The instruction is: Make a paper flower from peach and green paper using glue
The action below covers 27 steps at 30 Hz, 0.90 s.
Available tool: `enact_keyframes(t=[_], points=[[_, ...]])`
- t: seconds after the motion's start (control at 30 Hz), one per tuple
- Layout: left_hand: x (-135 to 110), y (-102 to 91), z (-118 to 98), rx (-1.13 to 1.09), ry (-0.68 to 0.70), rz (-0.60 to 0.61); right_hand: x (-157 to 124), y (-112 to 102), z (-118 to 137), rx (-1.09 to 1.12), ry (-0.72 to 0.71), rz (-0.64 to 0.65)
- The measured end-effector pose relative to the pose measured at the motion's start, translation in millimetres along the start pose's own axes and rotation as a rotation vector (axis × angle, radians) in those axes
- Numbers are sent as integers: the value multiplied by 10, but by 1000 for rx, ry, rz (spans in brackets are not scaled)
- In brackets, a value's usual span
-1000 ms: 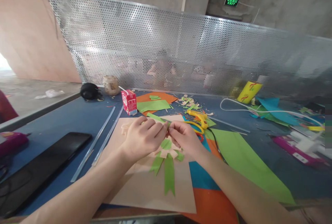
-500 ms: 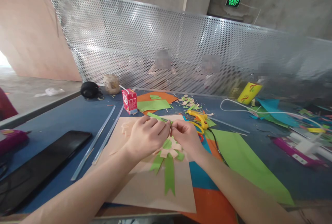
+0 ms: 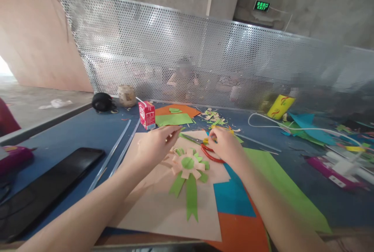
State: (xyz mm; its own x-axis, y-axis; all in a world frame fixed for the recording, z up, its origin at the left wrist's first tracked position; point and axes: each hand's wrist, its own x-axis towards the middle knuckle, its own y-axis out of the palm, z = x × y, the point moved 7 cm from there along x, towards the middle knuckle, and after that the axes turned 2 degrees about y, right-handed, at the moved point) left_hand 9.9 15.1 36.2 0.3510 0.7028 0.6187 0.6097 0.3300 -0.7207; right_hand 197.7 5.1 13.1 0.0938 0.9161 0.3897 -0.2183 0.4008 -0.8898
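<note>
Standing apart, left hand and right hand leave the rosette's rim uncovered.

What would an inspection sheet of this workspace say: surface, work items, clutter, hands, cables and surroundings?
Surface: blue tabletop, partly covered by coloured paper.
Work items: green-and-beige paper rosette on a beige sheet; red-handled scissors just beyond it.
Clutter: paper scraps, pink drink carton, black phone.
Left hand: above the beige sheet; grip unclear.
Right hand: beside the scissors; contact unclear.
Cables: white cable, lying at right.
Surroundings: perforated screen behind table; lit exit sign.
</note>
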Motion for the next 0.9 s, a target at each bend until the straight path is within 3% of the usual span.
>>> enact_keyframes(t=[0.13,0.3,0.47,0.57,0.7,0.8,0.9], points=[[19,53,102,-234,-145,89,-1,257,-120,-242,35,204],[18,104,125,-559,-199,97,-36,305,-99,-284,-8,273],[18,134,117,-644,-217,125,-30,381,-107,-298,-38,338],[27,122,110,-586,-164,125,-19,357,-74,-291,-44,283],[45,154,130,-446,-48,168,-1,143,-32,-201,16,98],[60,156,130,-376,50,177,9,-57,-80,-20,105,-46],[62,39,50,-318,226,69,17,-115,-114,225,136,-50]])
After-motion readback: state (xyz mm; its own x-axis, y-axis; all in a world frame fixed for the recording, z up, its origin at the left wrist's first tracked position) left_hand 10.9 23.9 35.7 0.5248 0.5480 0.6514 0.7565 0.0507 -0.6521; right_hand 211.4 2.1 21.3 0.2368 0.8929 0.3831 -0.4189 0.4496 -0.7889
